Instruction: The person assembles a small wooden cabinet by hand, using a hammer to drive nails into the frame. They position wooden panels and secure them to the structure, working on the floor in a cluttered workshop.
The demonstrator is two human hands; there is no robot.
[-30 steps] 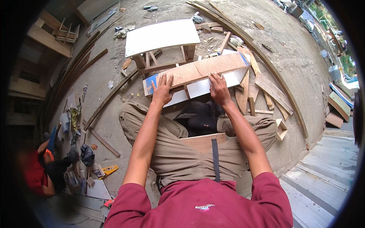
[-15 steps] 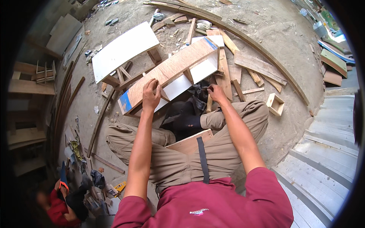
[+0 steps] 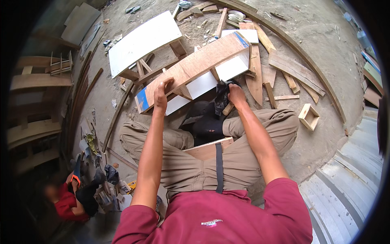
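Note:
A long plywood frame [image 3: 199, 63], blue at both ends and with white panels on its inner side, lies across the floor in front of my crossed legs. Near its left end, my left hand [image 3: 161, 97] has its fingers curled over the board's edge. My right hand [image 3: 237, 96] grips a crumpled black plastic bag [image 3: 222, 96] beside the frame's right part. Just under that bag, a short rounded piece of wood [image 3: 228, 109] sticks out. A wooden board [image 3: 207, 151] rests between my legs.
Behind the frame stands a white-topped wooden piece [image 3: 144, 40]. Loose planks [image 3: 294, 71] lie to the right, near a small wooden box [image 3: 309, 116]. A long curved-looking beam [image 3: 308, 63] runs beyond them. At lower left, a person in red [image 3: 69, 203] holds a handsaw [image 3: 76, 171].
My right hand has closed on the black plastic bag and lifted it against the frame's side. My left hand stays on the frame. The whole view has shifted slightly.

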